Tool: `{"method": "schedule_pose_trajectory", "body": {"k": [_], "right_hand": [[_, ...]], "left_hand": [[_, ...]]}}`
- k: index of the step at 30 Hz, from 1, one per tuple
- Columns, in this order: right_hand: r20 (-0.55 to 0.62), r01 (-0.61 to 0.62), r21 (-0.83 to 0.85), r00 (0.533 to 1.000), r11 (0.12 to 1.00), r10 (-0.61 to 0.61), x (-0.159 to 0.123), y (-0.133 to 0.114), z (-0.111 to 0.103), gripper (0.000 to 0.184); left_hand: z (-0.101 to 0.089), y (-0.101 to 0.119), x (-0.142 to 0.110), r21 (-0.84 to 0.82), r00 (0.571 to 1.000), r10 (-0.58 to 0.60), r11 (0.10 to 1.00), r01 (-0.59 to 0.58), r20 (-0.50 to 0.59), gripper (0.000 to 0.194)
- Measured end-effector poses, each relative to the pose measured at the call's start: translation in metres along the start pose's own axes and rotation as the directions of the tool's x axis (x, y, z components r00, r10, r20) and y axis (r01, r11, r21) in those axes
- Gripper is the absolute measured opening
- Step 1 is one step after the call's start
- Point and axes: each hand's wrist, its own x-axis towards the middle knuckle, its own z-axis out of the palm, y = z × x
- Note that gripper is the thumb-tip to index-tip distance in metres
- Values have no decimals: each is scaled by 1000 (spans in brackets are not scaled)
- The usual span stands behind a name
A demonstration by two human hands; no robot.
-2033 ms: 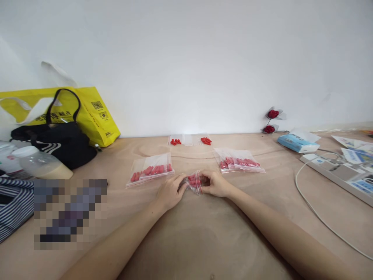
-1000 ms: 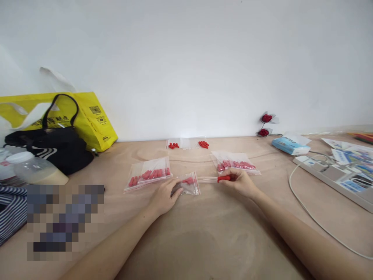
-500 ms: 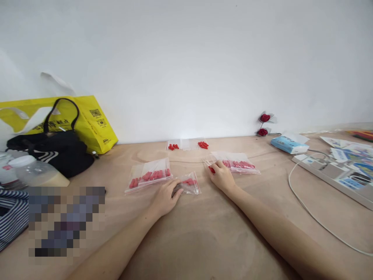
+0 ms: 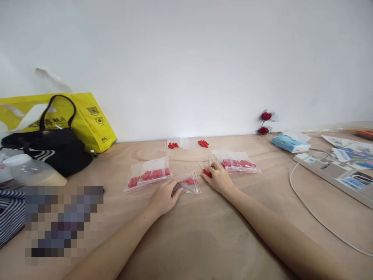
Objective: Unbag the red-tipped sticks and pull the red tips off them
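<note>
My left hand (image 4: 166, 195) lies over the left end of a small clear zip bag (image 4: 194, 188), thumb and fingers apart. Small red pieces (image 4: 189, 181) show inside that bag. Fingers of my right hand (image 4: 220, 178) are closed on a small red piece with a thin pale shaft (image 4: 207, 173), its shaft pointing away to the left. Just beyond this hand are overlapping zip bags with red pieces (image 4: 240, 163). Left of my left hand lie more zip bags with red pieces (image 4: 154, 174). Its fingertips come close to their lower edge.
By the wall are flat bags with two red clusters (image 4: 203, 144). A yellow bag (image 4: 99, 132), black cap (image 4: 64, 149) and bottle (image 4: 37, 173) stand left. Tissues (image 4: 291, 144), a power strip (image 4: 335, 175) with a white cable (image 4: 303, 212) and artificial roses (image 4: 265, 116) are right.
My right hand has shifted slightly, and more of the red piece and its pale shaft shows. My left hand stays on the small bag. The view has moved a little.
</note>
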Motion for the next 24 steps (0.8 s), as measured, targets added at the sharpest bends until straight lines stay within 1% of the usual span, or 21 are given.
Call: {"method": "schedule_pose_trajectory", "body": {"k": [9, 14, 16, 21, 24], "right_hand": [[35, 116, 21, 993, 993, -116, -2, -3, -6, 16], [74, 122, 89, 989, 988, -129, -1, 0, -4, 16], [86, 113, 89, 989, 990, -121, 0, 2, -4, 18], [102, 83, -5, 991, 997, -82, 2, 2, -9, 19], [134, 93, -35, 987, 995, -88, 4, -2, -12, 17]], "left_hand": [[0, 0, 0, -2, 1000, -2, 1000, 2, 2, 23], [-1, 0, 0, -11, 1000, 1, 1000, -1, -1, 23], [-1, 0, 0, -13, 1000, 5, 1000, -5, -1, 23], [0, -1, 1, -1, 1000, 15, 1000, -15, 9, 22], [0, -1, 1, 2, 1000, 18, 1000, -18, 8, 23]]}}
